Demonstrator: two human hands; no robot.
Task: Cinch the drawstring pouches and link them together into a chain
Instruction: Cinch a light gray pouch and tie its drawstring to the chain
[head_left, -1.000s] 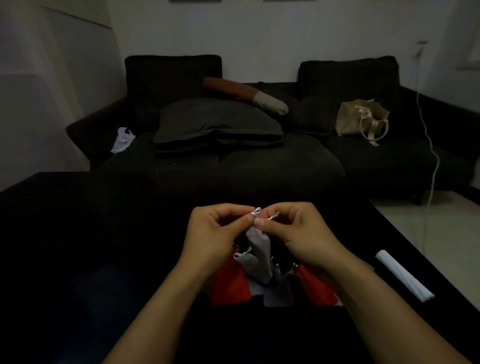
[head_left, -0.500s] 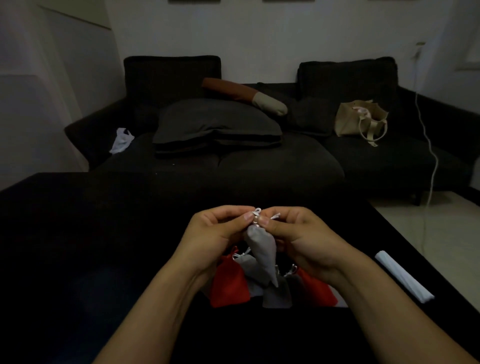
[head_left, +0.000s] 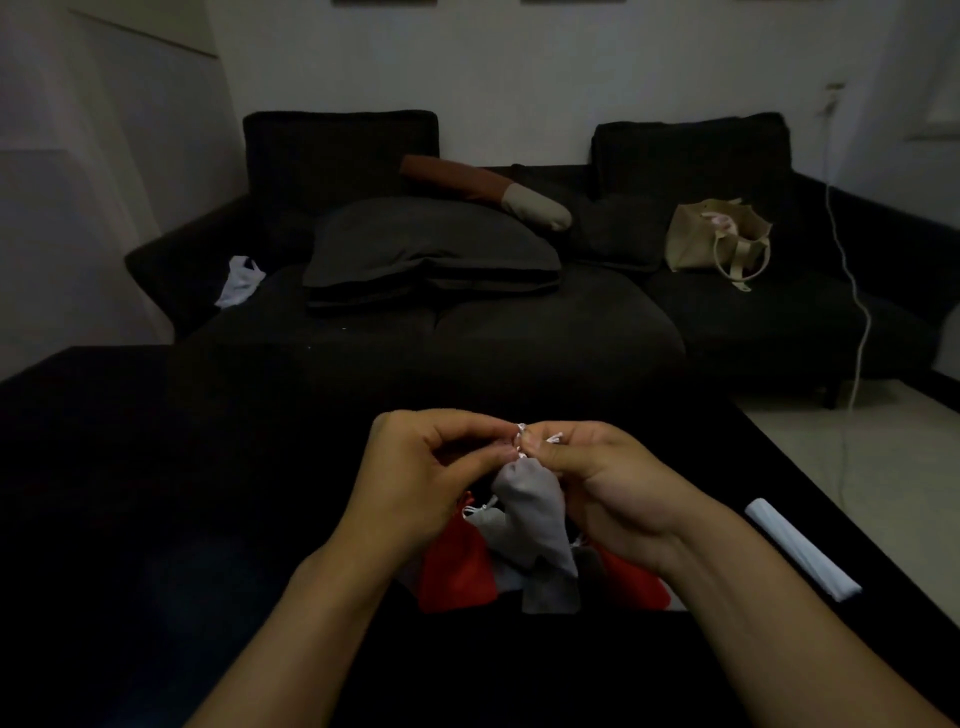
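A grey drawstring pouch (head_left: 532, 512) hangs by its white strings (head_left: 521, 439) over a black table (head_left: 156, 467). My left hand (head_left: 426, 478) and my right hand (head_left: 608, 478) pinch those strings at the pouch's gathered mouth, fingertips almost touching. Under the hands lie a red pouch (head_left: 454, 566), another red pouch (head_left: 631, 579) on the right and more grey pouches (head_left: 550, 592) between them, partly hidden by my hands.
A white folded strip (head_left: 802, 548) lies on the table at the right. Behind the table stands a dark sofa (head_left: 519, 332) with a grey cushion (head_left: 431, 249), a beige tote bag (head_left: 719, 239) and a white plastic bag (head_left: 239, 280). A white cable (head_left: 857, 312) hangs at the right.
The grey pouch has swung lower and hangs further below my fingers. Both hands stayed together at the strings and shifted only slightly.
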